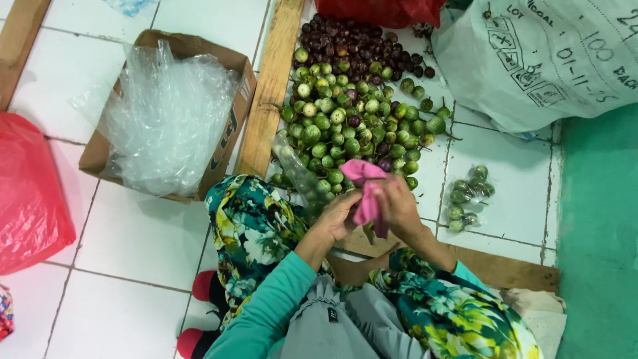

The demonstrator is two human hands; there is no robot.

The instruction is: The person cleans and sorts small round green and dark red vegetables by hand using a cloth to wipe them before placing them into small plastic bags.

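Both hands meet over my lap on a pink cloth. My left hand pinches its lower left side. My right hand grips it from the right. The cloth's top bunches up above the fingers. Just beyond the hands lies a heap of small round green eggplants on the white tiled floor, with dark purple ones at the far end. A clear plastic bag with a few green ones in it lies by my left hand.
A cardboard box stuffed with clear plastic bags stands at left. A filled clear bag of green eggplants lies at right. Wooden planks frame the heap. A white sack is top right, a red bag far left.
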